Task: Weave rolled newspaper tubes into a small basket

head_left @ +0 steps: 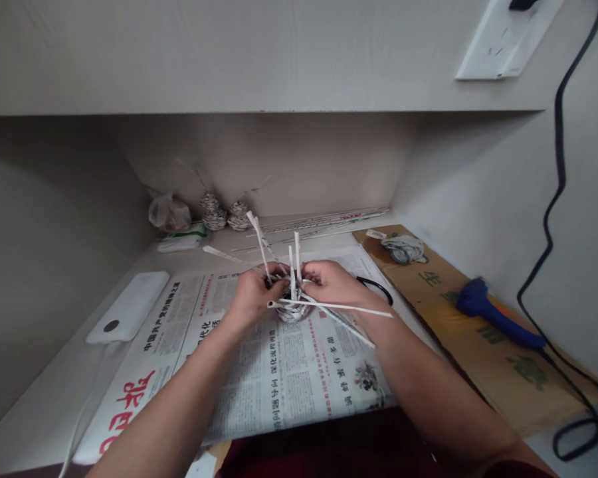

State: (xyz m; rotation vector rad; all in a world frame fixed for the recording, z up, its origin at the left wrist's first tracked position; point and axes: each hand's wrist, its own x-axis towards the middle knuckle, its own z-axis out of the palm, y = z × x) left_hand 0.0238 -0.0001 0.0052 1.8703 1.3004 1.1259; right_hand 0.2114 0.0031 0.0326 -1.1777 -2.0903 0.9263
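Note:
Between my hands is a small round woven piece of rolled newspaper tubes (294, 312), with several tube ends sticking up and out of it. My left hand (260, 290) grips its left side, thumb pressed inward. On the opposite side my right hand (327, 280) has its fingers closed on the rim near the upright tubes. One pale paper tube (349, 307) juts out to the right across my right wrist, and another slants down below it. The fingertips partly hide the weave's far side. Beneath the piece lies a spread newspaper (249, 378).
At the back stand woven paper pieces (213, 212), a plastic bag (169, 214) and loose paper tubes (323, 222). A white device (128, 307) lies left. Right, cardboard (458, 332) bears a blue glue gun (498, 317) and a crumpled bundle (404, 249); a black cord (558, 159) hangs beside it.

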